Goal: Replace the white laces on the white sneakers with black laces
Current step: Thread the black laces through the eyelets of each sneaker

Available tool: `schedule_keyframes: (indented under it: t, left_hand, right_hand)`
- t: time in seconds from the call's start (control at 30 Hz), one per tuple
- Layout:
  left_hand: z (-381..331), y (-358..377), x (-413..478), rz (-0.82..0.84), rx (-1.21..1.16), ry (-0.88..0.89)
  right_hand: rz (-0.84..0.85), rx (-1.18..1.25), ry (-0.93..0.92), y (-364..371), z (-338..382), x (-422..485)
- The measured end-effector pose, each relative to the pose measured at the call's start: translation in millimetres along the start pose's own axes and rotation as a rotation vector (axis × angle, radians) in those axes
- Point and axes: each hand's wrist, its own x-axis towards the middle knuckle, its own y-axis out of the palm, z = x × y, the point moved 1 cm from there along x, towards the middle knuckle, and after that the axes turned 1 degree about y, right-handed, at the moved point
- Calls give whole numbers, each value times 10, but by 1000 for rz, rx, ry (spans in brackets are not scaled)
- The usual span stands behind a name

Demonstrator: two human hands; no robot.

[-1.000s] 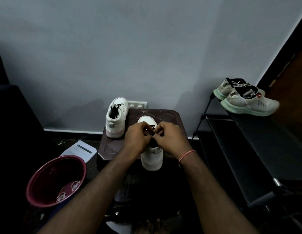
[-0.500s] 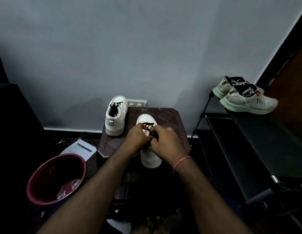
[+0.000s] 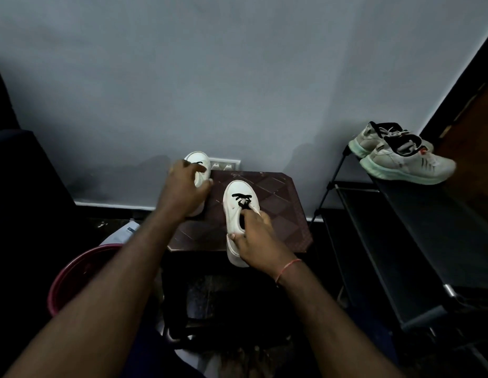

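Note:
Two white sneakers with black laces stand on a dark brown stool (image 3: 275, 203). The near sneaker (image 3: 234, 203) points away from me, its heel over the stool's front edge. My right hand (image 3: 258, 241) grips its heel and collar, thumb on the left side, fingers inside the opening. The black lace (image 3: 241, 199) shows across its tongue. The far sneaker (image 3: 200, 165) stands at the stool's back left corner. My left hand (image 3: 184, 188) lies over it, fingers and thumb curled round its sides, hiding most of it.
A maroon bucket (image 3: 73, 271) stands on the floor at the left, with a white paper (image 3: 122, 234) behind it. A black shoe rack (image 3: 417, 241) at the right carries a pair of grey-white running shoes (image 3: 404, 162). A wall socket (image 3: 223, 165) sits behind the stool.
My left hand left the near sneaker's laces and moved up-left onto the far sneaker. My right hand slid back from the laces to the near sneaker's heel.

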Motion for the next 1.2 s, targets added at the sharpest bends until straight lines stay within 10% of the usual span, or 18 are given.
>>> schedule_keyframes:
  t: [0.2,0.47,0.77,1.2]
  left_hand:
    - [281,216,146,280,191,-232]
    - [232,319,-188,168,257,-64]
    - [524,401,-350,112,-399,-130]
    - [654,483,-299,75,-441,-131]
  right_hand:
    - [-103,-90,-11,224,52,474]
    - [-120,-220,-23,324,92,937]
    - [-152,-483,-180,141,220,707]
    - [116,-231,-229,33,205,1038]
